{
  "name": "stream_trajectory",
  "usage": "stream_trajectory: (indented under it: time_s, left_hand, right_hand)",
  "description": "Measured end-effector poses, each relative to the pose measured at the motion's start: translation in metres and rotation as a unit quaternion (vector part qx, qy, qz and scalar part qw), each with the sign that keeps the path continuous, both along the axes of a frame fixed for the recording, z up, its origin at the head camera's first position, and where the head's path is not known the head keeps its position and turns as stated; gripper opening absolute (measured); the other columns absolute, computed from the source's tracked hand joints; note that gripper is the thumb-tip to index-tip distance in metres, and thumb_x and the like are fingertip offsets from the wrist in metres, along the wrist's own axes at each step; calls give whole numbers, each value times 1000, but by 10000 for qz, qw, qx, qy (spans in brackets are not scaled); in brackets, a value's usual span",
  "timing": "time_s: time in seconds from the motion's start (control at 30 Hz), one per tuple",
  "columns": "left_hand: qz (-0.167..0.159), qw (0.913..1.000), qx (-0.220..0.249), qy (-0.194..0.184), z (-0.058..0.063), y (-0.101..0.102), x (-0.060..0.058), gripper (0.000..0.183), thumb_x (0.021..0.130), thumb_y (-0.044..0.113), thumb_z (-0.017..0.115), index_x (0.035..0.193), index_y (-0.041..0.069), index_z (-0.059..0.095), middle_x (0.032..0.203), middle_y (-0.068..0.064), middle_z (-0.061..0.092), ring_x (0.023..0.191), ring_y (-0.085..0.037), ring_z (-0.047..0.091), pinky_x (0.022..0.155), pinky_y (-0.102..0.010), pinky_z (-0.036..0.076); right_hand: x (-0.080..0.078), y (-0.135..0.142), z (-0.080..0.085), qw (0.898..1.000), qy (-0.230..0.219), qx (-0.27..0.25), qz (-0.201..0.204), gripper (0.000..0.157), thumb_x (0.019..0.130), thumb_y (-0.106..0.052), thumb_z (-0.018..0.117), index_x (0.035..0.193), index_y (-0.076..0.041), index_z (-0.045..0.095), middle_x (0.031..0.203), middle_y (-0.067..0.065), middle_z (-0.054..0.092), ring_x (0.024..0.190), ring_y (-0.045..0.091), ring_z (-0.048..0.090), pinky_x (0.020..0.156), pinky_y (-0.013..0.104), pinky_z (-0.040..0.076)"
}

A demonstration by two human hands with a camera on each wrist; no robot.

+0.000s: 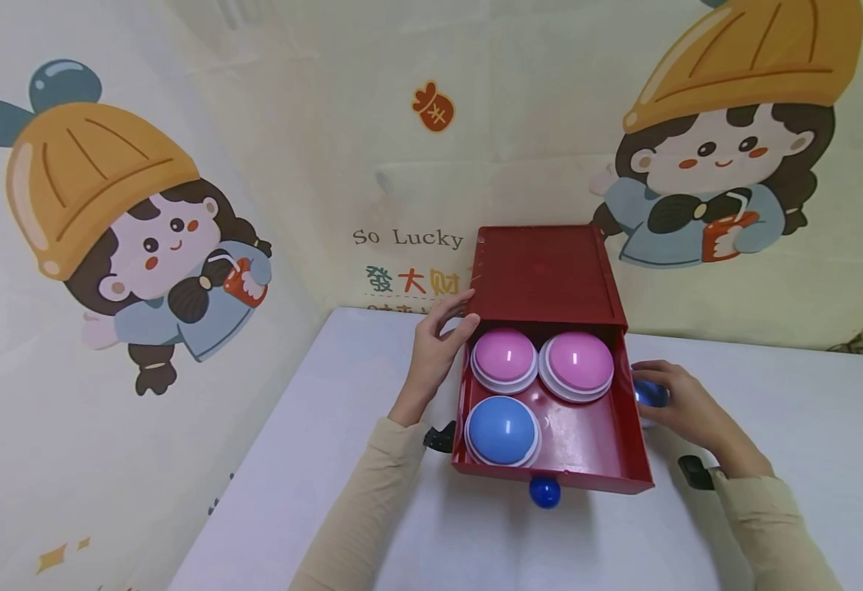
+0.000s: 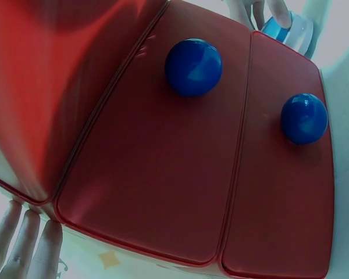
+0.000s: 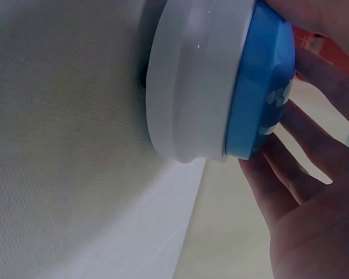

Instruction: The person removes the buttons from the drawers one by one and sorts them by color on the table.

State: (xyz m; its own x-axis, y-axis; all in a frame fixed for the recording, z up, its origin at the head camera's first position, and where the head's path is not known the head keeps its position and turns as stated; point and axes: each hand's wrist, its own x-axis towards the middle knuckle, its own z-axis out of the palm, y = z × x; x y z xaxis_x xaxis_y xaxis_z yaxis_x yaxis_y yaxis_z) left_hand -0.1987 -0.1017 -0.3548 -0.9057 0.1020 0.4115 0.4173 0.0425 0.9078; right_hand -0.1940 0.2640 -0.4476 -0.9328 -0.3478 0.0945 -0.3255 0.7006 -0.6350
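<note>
A red drawer cabinet (image 1: 545, 275) stands on the table with its top drawer (image 1: 579, 435) pulled out. Inside the drawer sit two pink-domed push buttons (image 1: 506, 356) and one blue-domed push button (image 1: 502, 430), all with white bases. My left hand (image 1: 438, 353) rests its fingers against the cabinet's left side, the thumb near its front corner. Beside the drawer's right wall, my right hand (image 1: 693, 410) grips another push button (image 3: 198, 81) with a blue top and white base. That button stands on edge in the right wrist view, fingers around its blue top.
Two lower drawers (image 2: 145, 157) are closed, each with a round blue knob (image 2: 193, 67). The pulled-out drawer's own blue knob (image 1: 545, 492) juts out over the white table (image 1: 372, 361). A printed cloth (image 1: 357, 148) hangs behind.
</note>
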Motion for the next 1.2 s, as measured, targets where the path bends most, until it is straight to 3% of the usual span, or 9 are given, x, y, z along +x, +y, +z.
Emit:
stream_trajectory:
  time_s: [0.27,0.5,0.9,1.03,1.2]
  left_hand:
    - [-16,10000,-27,-22,0,0,1,42,96,6,61,137,1,57,135,-14,55,124,-21,55,98,-34,52]
    - [19,10000,-12,28,-26,-4,-15,42,97,7,61,138,12,58,135,-8,57,124,-20,54,97,-32,52]
    - [28,9999,-72,130,-30,-4,-19,46,93,45,66,135,26,61,133,4,58,121,-14,57,97,-36,53]
    - [4,9999,-65,156,-30,-5,-19,44,95,40,66,136,24,61,133,2,58,121,-15,56,97,-36,53]
    - [23,9999,-58,124,-28,-5,-19,40,97,21,64,137,19,60,134,-2,57,122,-18,56,97,-34,53]
  right_hand:
    - [-1,-2,-2,10000,-67,-22,30,59,79,-9,83,128,11,58,132,34,50,119,56,46,86,61,53]
    - [0,-2,-4,9999,-98,-61,21,57,79,-8,82,127,12,58,132,34,49,119,56,45,86,62,52]
    - [-2,0,-3,9998,-60,-40,209,56,79,-6,81,126,14,57,130,34,50,116,56,47,86,62,52]
    - [-1,0,0,9997,-82,-2,242,60,80,-7,81,130,13,53,133,34,46,119,55,44,85,62,53]
    - [-1,0,11,9992,88,-10,380,61,82,-7,79,133,12,50,135,33,45,122,53,41,84,62,53]
